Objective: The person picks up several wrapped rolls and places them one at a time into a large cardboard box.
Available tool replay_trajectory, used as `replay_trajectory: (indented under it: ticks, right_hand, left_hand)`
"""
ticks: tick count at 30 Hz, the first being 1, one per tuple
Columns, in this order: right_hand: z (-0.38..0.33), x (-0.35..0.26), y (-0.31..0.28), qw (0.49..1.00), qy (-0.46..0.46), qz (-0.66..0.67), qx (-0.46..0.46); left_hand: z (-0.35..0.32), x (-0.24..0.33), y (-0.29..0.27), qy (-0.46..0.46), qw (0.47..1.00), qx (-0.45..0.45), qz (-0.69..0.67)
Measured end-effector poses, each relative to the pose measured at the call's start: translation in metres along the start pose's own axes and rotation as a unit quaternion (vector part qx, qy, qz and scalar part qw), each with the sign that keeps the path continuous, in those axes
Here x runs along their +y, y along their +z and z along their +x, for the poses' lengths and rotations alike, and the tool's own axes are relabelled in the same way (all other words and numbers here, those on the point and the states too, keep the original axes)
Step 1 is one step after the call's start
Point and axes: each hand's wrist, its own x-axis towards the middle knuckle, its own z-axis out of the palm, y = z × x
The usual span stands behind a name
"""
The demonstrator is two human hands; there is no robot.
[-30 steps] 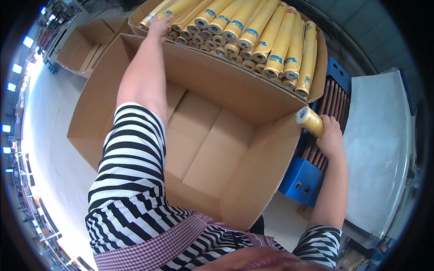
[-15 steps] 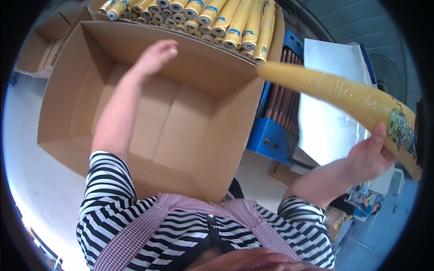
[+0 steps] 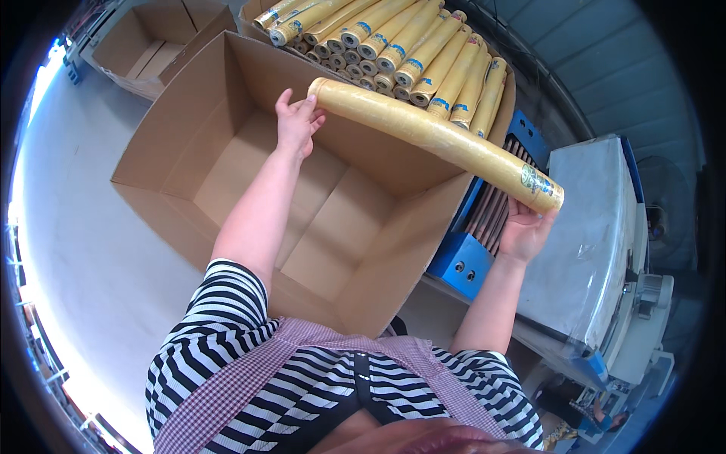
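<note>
A long yellow roll in clear plastic wrap [image 3: 431,135] is held up slantwise, its left end farther away, over the far right part of a large open cardboard box [image 3: 302,219]. My left hand [image 3: 296,130] is at the roll's left end, fingers partly spread and fingertips against it. Under the right end, near a printed cartoon label, my right hand [image 3: 525,231] grips the roll from below. The inside of the box shows bare cardboard where I can see it. Behind it, several similar yellow rolls [image 3: 423,64] lie stacked in another carton.
Right of the box stands a blue frame with brown rods [image 3: 459,265]. Beside it is a table with a pale plastic-covered top [image 3: 582,234]. Another open cardboard box [image 3: 151,45] sits at the far left. A person [image 3: 597,416] is partly visible at lower right.
The roll's right end has moved left and away from me with my right hand. My left hand has come to its left end. The view has also shifted.
</note>
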Motion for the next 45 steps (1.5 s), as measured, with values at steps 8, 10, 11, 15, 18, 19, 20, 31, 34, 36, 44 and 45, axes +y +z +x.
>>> replay_trajectory:
  ticks: [8, 10, 11, 15, 18, 19, 20, 31, 34, 36, 44, 45]
  right_hand:
    - [0.035, 0.045, -0.008, 0.982, 0.035, -0.054, 0.178]
    - [0.04, 0.051, -0.002, 0.979, 0.036, -0.065, 0.191]
    - [0.043, 0.053, -0.002, 0.977, 0.036, -0.072, 0.198]
    - [0.053, 0.07, -0.021, 0.958, -0.031, -0.223, 0.177]
    - [0.057, 0.078, 0.005, 0.943, -0.076, -0.205, 0.249]
    - [0.059, 0.079, 0.002, 0.945, -0.061, -0.215, 0.24]
    - [0.061, 0.079, -0.002, 0.946, -0.046, -0.224, 0.231]
    - [0.107, 0.104, -0.007, 0.938, 0.184, -0.276, 0.097]
    - [0.129, 0.119, 0.012, 0.916, 0.223, -0.31, 0.127]
    - [0.119, 0.116, 0.007, 0.908, 0.192, -0.36, 0.099]
    - [-0.065, 0.118, -0.011, 0.733, 0.037, -0.641, -0.226]
    - [-0.082, 0.116, -0.016, 0.68, 0.027, -0.697, -0.227]
  left_hand:
    - [0.072, 0.045, 0.072, 0.117, 0.967, -0.105, 0.202]
    - [0.083, 0.059, 0.089, 0.137, 0.969, -0.127, 0.16]
    - [0.087, 0.061, 0.093, 0.119, 0.975, -0.12, 0.142]
    - [0.097, 0.052, 0.09, 0.135, 0.981, -0.084, 0.113]
    - [0.108, 0.043, 0.075, 0.169, 0.98, -0.064, 0.081]
    - [0.109, 0.042, 0.072, 0.168, 0.982, -0.047, 0.077]
    - [0.11, 0.04, 0.07, 0.178, 0.979, -0.04, 0.089]
    - [0.136, 0.059, 0.096, 0.258, 0.919, 0.009, 0.297]
    - [0.177, 0.066, 0.086, 0.234, 0.909, 0.013, 0.346]
    - [0.18, 0.055, 0.072, 0.204, 0.893, 0.061, 0.397]
    - [0.234, 0.043, -0.013, 0.148, 0.898, 0.149, 0.387]
    - [0.232, 0.051, -0.007, 0.141, 0.907, 0.139, 0.372]
